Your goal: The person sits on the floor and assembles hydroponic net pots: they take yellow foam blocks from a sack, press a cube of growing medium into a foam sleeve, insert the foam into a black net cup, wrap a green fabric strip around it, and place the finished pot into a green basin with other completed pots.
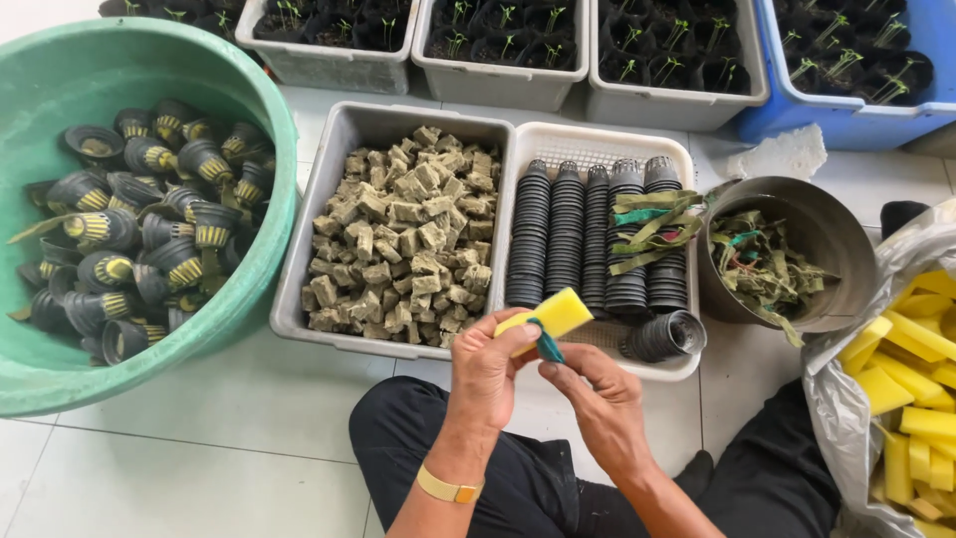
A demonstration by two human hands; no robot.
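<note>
From the head camera, the person sits on a pale tiled floor (199,438) with legs in black trousers (538,478) stretched forward. The left hand (488,374) rises from 6 o'clock, a tan wristband (450,488) on its wrist; its fingers (513,339) are closed on the lower end of a yellow sponge block (550,314), pinching it so that it tilts up toward 1 o'clock. The right hand (602,399) sits just beside it, toward 4 o'clock, and its fingers are pinched shut on a teal strip (548,347) that touches the underside of the sponge block. The block is held in the air just below frame centre, over the near rim of a white basket (597,141).

That basket holds rows of stacked black net pots (568,234) with a few green strips (652,224) draped over them. Touching it at 9 o'clock, a grey tray (334,179) is filled with brownish cubes (408,239). Farther toward 9 o'clock, a large green basin (119,70) contains loose black net pots with yellow inserts (139,229). At 3 o'clock stands a metal pot (827,219) of leafy scraps, and beside it, at 4 o'clock, a clear plastic bag (846,399) holds more yellow sponge pieces (911,379). Along 12 o'clock, tubs of seedlings (498,40) line up in dark soil, the rightmost one blue.
</note>
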